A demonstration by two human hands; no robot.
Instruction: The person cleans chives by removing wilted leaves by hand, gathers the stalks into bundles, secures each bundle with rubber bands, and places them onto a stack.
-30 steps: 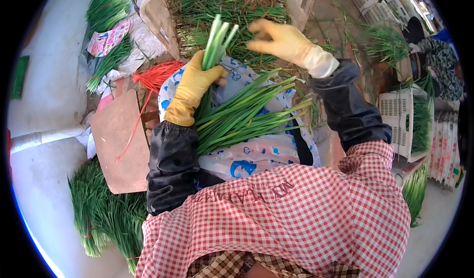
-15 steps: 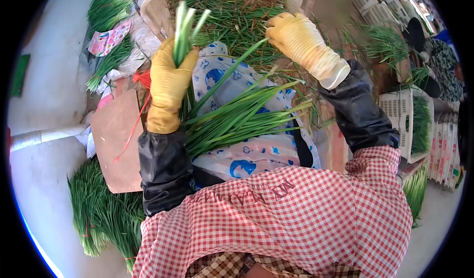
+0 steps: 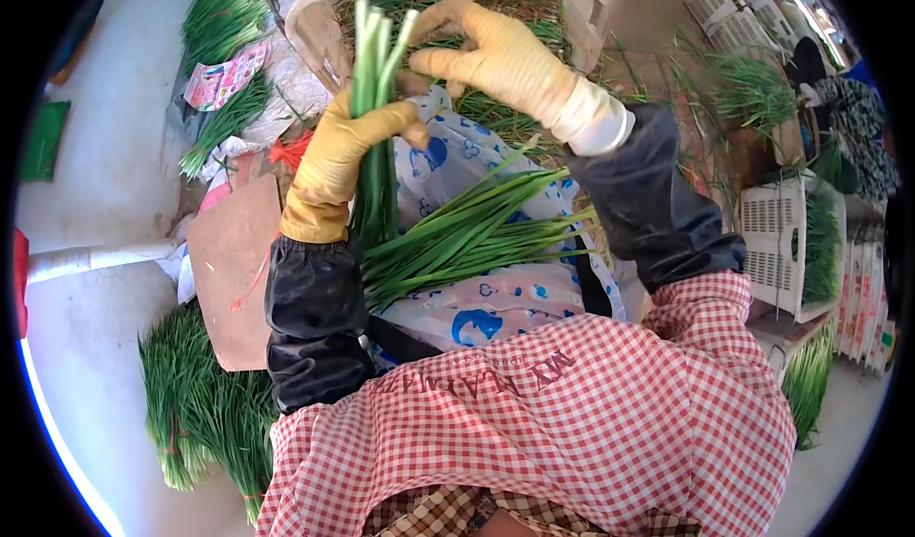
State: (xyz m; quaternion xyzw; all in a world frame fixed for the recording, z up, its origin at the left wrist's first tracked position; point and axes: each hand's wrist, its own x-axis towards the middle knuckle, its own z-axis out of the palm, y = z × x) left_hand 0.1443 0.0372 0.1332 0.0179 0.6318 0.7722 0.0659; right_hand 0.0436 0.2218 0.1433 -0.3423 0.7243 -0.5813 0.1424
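Note:
My left hand [image 3: 348,151], in a yellow rubber glove, is wrapped around a small upright bunch of garlic chives [image 3: 375,184], pale stem ends at the top. My right hand [image 3: 496,56], gloved alike, is close to those stem ends on their right side. Its thumb and forefinger are curved and apart, with nothing visible between them; whether a fingertip touches a stem I cannot tell. Below, more loose chives [image 3: 477,237] lie across a blue-and-white patterned plastic sheet [image 3: 477,323] over my lap.
A bin [image 3: 319,37] of green and brown trimmings stands ahead. A brown board [image 3: 233,270] and tied chive bundles [image 3: 205,394] are at the left. White crates [image 3: 774,242] stand at the right, one holding chives. Part of another person [image 3: 853,122] shows at the far right.
My right hand has moved left, from above the trimmings to beside the stem ends, and its fingers have spread. A long leaf stretched toward it no longer shows there. My left hand keeps its hold.

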